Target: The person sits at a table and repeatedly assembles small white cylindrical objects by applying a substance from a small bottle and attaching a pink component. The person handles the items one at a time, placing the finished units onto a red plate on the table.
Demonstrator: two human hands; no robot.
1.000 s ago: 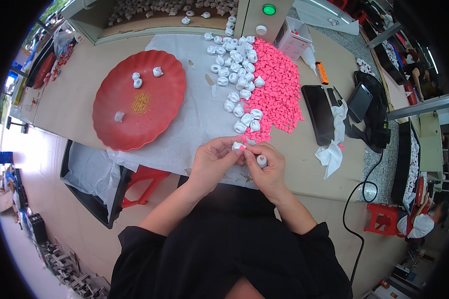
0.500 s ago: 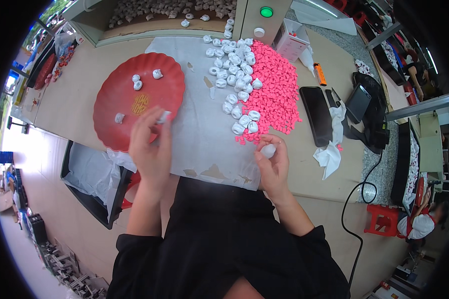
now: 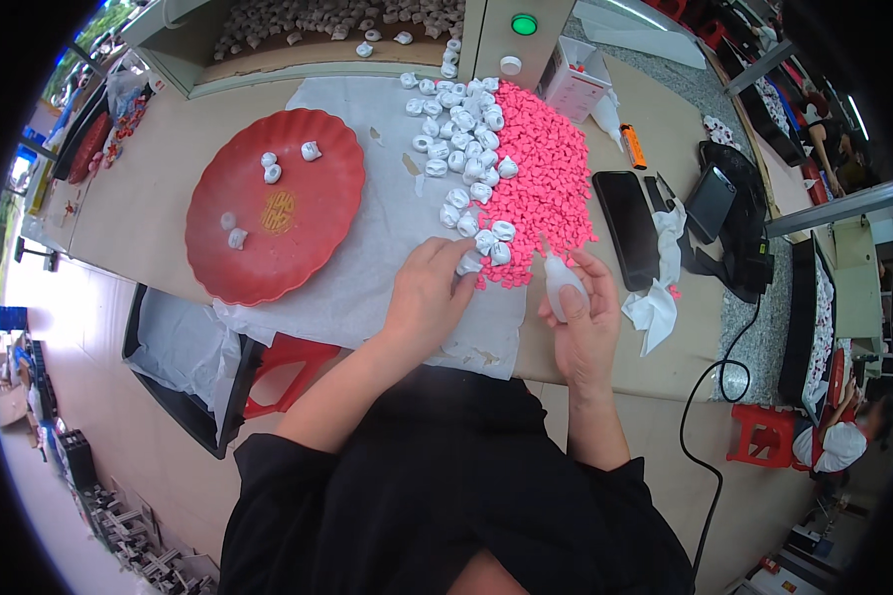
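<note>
My left hand [image 3: 429, 296] is at the near end of the cluster of small white moulded pieces [image 3: 461, 139], thumb and fingertips closed on one white piece [image 3: 469, 263]. In my right hand [image 3: 585, 317] is a small translucent squeeze bottle [image 3: 563, 283], its thin nozzle pointing up toward the pile of tiny pink pieces [image 3: 544, 169]. The white pieces lie along the left edge of that pink pile, on a white sheet [image 3: 387, 258]. Several similar white pieces rest in a scalloped red plate [image 3: 318, 238] on the left.
Right of the pink pile lie a black phone [image 3: 627, 228], an orange lighter [image 3: 633, 147] and crumpled tissue [image 3: 655, 315]. Behind stands an open cabinet [image 3: 337, 67] holding many white pieces. A black lined tray [image 3: 184, 347] and a red stool [image 3: 286, 372] sit below the table's left side.
My left hand has gone from the plate rightward to the white pieces, leaving another piece in the plate. My right hand has shifted slightly right and turned the bottle nozzle-up.
</note>
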